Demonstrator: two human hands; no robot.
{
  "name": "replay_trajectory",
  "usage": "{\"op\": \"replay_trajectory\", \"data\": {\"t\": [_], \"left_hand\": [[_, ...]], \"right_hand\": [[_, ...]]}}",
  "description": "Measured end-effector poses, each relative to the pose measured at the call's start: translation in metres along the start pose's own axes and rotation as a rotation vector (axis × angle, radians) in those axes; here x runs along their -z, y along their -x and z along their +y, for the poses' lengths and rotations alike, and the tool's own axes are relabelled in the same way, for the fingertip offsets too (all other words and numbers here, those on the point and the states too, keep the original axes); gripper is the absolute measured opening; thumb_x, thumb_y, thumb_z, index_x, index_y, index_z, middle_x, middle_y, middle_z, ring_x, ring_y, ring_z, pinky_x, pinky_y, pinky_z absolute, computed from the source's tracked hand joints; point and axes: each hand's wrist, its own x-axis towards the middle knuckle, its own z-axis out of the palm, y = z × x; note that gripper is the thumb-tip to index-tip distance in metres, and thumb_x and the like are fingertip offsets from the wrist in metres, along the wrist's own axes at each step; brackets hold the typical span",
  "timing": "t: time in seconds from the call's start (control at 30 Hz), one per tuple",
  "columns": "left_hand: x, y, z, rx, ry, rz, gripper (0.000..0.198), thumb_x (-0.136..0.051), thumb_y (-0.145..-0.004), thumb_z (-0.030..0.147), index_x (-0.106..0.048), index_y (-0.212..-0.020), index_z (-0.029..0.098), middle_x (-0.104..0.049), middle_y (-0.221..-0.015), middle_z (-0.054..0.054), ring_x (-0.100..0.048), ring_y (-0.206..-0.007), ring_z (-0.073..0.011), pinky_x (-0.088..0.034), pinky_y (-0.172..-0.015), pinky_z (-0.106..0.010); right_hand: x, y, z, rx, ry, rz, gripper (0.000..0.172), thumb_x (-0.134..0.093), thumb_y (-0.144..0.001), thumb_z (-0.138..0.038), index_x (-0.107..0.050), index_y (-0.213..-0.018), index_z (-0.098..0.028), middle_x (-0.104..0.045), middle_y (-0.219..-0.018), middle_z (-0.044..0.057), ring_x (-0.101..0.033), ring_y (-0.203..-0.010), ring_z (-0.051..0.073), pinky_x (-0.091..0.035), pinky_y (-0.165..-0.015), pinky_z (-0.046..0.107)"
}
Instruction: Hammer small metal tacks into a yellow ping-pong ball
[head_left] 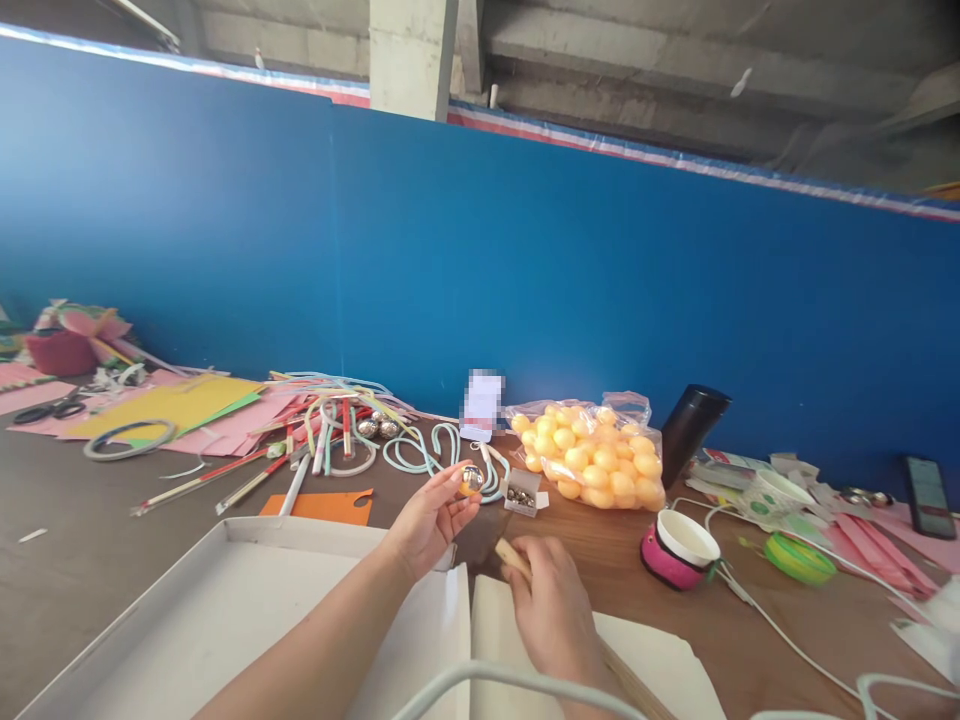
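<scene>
The left hand (433,518) pinches the shiny ball (471,482), ahead and to the left of the right hand (551,605), which is apart and closed around the pale stick (509,554), whose long axis slants forward-left, roughly toward the ball.

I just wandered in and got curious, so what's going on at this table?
A person is handling two things at a cluttered table. The left hand holds up a shiny ball, while the right hand grips a pale stick. Beyond the hands are a small open box with shiny bits inside and a clear bag of orange balls.
</scene>
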Motion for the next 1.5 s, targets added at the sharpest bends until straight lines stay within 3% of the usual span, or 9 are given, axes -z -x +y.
{"op": "replay_trajectory", "data": {"t": [0.23,0.5,0.7,0.93,1.07,1.2,1.5], "left_hand": [[0.001,-0.002,-0.002,0.028,-0.007,0.033,0.03,-0.061,-0.078,0.025,-0.055,-0.105,0.016,-0.063,-0.089,-0.006,-0.064,-0.072,-0.0098,-0.053,-0.071,-0.02],[-0.007,0.004,-0.003,0.064,-0.086,0.004,0.033,-0.062,-0.077,0.026,-0.055,-0.106,0.014,-0.063,-0.083,-0.006,-0.063,-0.069,-0.0103,-0.053,-0.067,-0.02],[-0.01,0.007,-0.007,0.107,-0.117,-0.025,0.036,-0.061,-0.077,0.027,-0.056,-0.11,0.014,-0.063,-0.082,-0.006,-0.062,-0.067,-0.0092,-0.053,-0.069,-0.021],[-0.013,0.01,-0.011,0.125,-0.123,-0.033,0.027,-0.062,-0.076,0.027,-0.058,-0.099,0.013,-0.063,-0.083,-0.006,-0.062,-0.068,-0.0102,-0.053,-0.068,-0.021],[-0.014,0.011,-0.012,0.119,-0.104,-0.034,0.023,-0.062,-0.076,0.026,-0.058,-0.095,0.014,-0.063,-0.084,-0.006,-0.062,-0.066,-0.0096,-0.053,-0.068,-0.021],[-0.013,0.011,-0.012,0.116,-0.091,0.005,0.022,-0.063,-0.076,0.026,-0.057,-0.093,0.014,-0.063,-0.082,-0.006,-0.062,-0.065,-0.009,-0.053,-0.066,-0.02],[-0.013,0.009,-0.013,0.102,-0.066,-0.008,0.02,-0.064,-0.075,0.026,-0.058,-0.089,0.013,-0.062,-0.082,-0.005,-0.061,-0.065,-0.0086,-0.053,-0.066,-0.019]], "right_hand": [[0.012,-0.003,-0.004,0.088,-0.043,0.324,0.022,-0.052,-0.083,-0.027,-0.057,-0.104,-0.024,-0.057,-0.096,0.008,-0.052,-0.092,0.025,-0.041,-0.081,0.037],[0.019,0.0,-0.012,0.147,-0.167,0.478,0.027,-0.057,-0.081,-0.022,-0.059,-0.108,-0.023,-0.063,-0.101,0.008,-0.056,-0.095,0.024,-0.042,-0.086,0.036],[0.022,-0.002,-0.015,0.227,-0.177,0.639,0.026,-0.063,-0.077,-0.015,-0.061,-0.101,-0.022,-0.065,-0.094,0.008,-0.059,-0.09,0.023,-0.044,-0.083,0.038],[0.02,-0.004,-0.013,0.267,-0.169,0.7,0.025,-0.066,-0.074,-0.011,-0.062,-0.098,-0.019,-0.066,-0.092,0.007,-0.059,-0.088,0.02,-0.045,-0.08,0.036],[0.02,-0.004,-0.013,0.235,-0.105,0.586,0.023,-0.064,-0.078,-0.016,-0.062,-0.099,-0.023,-0.066,-0.093,0.005,-0.059,-0.086,0.02,-0.043,-0.078,0.035],[0.021,-0.004,-0.014,0.247,-0.129,0.629,0.021,-0.064,-0.077,-0.016,-0.062,-0.097,-0.021,-0.066,-0.092,0.006,-0.059,-0.087,0.02,-0.042,-0.079,0.035],[0.019,-0.003,-0.016,0.248,-0.085,0.571,0.024,-0.062,-0.079,-0.017,-0.062,-0.102,-0.023,-0.066,-0.094,0.005,-0.059,-0.088,0.02,-0.04,-0.079,0.034]]}}
